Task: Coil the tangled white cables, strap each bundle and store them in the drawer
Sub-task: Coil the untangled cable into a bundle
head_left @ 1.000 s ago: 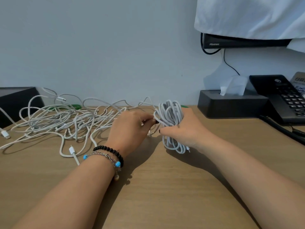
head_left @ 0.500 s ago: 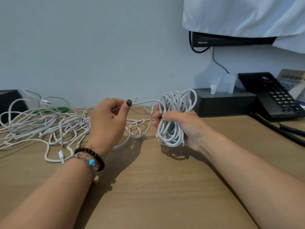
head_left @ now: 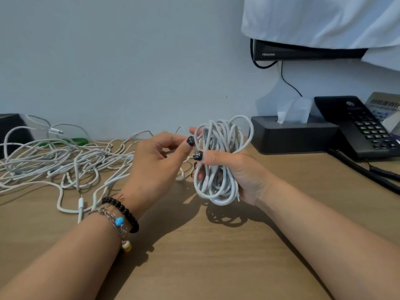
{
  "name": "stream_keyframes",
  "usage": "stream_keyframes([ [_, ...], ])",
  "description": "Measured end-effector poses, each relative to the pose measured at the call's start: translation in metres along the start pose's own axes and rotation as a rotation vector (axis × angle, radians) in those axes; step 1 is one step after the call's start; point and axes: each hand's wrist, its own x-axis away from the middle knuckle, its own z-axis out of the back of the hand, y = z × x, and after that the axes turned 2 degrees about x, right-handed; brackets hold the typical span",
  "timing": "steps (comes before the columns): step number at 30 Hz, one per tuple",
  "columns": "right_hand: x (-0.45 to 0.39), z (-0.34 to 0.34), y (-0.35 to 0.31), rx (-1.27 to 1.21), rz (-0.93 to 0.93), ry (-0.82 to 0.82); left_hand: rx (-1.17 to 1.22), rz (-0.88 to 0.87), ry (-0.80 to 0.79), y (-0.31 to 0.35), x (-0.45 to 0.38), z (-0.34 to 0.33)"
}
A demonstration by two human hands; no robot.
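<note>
My right hand grips a coiled bundle of white cable upright above the wooden desk, thumb pressed across its middle. My left hand is right beside the coil's left edge, thumb and fingers pinching a loose strand that runs into the bundle. A tangled heap of white cables spreads over the desk at the left, with a plug end lying near my left wrist. No strap and no drawer are in sight.
A black tissue box and a black desk phone with its cord stand at the back right. A black box sits at the far left edge. Something green lies behind the tangle. A cloth-covered screen hangs above.
My left hand has come back to the coil from the left, bringing the strand against the bundle. The coil sits slightly higher in my right hand.
</note>
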Motion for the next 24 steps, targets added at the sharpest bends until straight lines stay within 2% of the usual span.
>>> stream_keyframes([
  [4, -0.002, 0.004, 0.002, 0.039, 0.054, 0.108, -0.046, -0.024, -0.013, -0.002, 0.0, -0.002],
  [10, -0.009, 0.018, -0.007, -0.155, 0.098, 0.218, -0.13, -0.005, -0.01, -0.004, -0.001, -0.002],
  [15, -0.005, 0.015, -0.002, -0.053, -0.021, 0.063, -0.118, -0.03, -0.004, 0.001, 0.002, -0.002],
  [17, -0.005, 0.014, -0.001, -0.018, -0.006, -0.031, -0.132, -0.04, -0.012, 0.001, 0.003, -0.001],
  [19, -0.006, 0.013, 0.0, 0.015, 0.027, -0.044, -0.137, -0.043, -0.031, 0.0, 0.004, -0.001],
  [22, -0.007, 0.014, -0.003, -0.013, 0.069, 0.05, -0.144, -0.01, -0.077, -0.004, 0.003, -0.003],
  [24, -0.009, 0.019, -0.008, -0.086, 0.121, 0.15, -0.229, -0.005, -0.092, -0.008, 0.0, -0.003],
])
